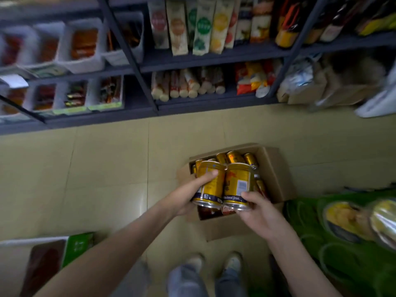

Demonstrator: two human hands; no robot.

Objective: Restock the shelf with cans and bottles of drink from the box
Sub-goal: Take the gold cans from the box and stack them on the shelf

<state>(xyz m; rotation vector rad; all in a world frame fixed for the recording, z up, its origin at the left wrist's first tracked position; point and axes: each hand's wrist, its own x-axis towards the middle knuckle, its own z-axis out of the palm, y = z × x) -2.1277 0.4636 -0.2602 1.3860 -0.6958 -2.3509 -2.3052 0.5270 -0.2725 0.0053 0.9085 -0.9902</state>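
Above an open cardboard box (276, 174) on the tiled floor, a person holds two gold drink cans side by side, their rims touching. The left hand (188, 196) grips the left can (211, 185) with the thumb laid across its front and the fingers curled out of sight behind it. The right hand (259, 213) grips the right can (239, 187) near its base, thumb pressed on the side and fingers curled underneath. The box holds more gold cans (233, 157) packed at its far end; something dark red lies at the near end, too blurred to name. Dark metal shelves (214, 58) stand just beyond, holding tall cartons, and white bins (83, 65) on the left contain red and orange packets. To do this step well, each can probably wants a firm wrap around its middle, lifted clear of the box wall, then set upright on the shelf one at a time.
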